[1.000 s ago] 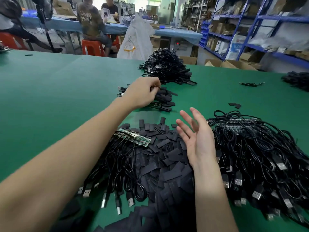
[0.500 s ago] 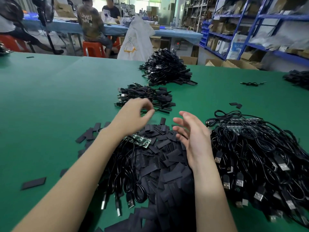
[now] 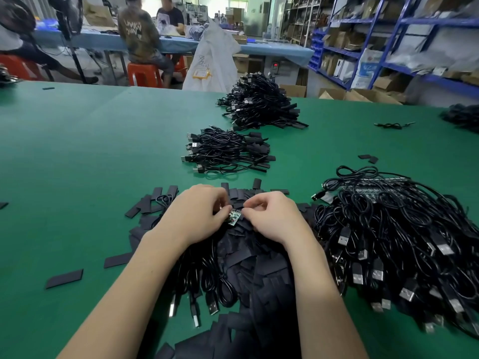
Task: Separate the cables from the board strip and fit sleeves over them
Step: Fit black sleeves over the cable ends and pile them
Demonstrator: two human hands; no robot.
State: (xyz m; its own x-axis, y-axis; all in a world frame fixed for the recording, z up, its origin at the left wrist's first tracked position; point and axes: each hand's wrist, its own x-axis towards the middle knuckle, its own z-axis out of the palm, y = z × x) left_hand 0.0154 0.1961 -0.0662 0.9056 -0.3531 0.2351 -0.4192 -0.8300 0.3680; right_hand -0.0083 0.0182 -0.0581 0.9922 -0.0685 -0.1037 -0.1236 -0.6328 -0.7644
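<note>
Both hands now meet over the middle of the sleeve heap [image 3: 259,257], near the front edge of the green table [image 3: 85,156]. One second ago the left hand [image 3: 197,216] was stretched far out to the small cable pile [image 3: 228,151], and half a second ago it was coming back over the heap; now it is drawn in close, with fingers curled and pinching the left end of the board strip [image 3: 234,216]. The right hand [image 3: 274,216], which was hanging flat and spread above the heap in both earlier frames, is now bent down, and its fingertips pinch the right end of the same strip. Only a short green piece of the strip shows between the two thumbs; the rest is hidden under the fingers. In the earlier frames the strip was lying on the heap, a little left of its middle.

The cables [image 3: 197,281] that belong to this strip lie toward the front edge, with their USB plugs near the left forearm. The big cable heap [image 3: 399,242] on the right side of the table looks the same as before, with another strip [image 3: 375,189] at its far edge. The small pile is in the middle of the table and the large pile [image 3: 259,104] is near the far edge; both are unchanged. A few loose sleeves [image 3: 64,278] lie on the left side of the table.
</note>
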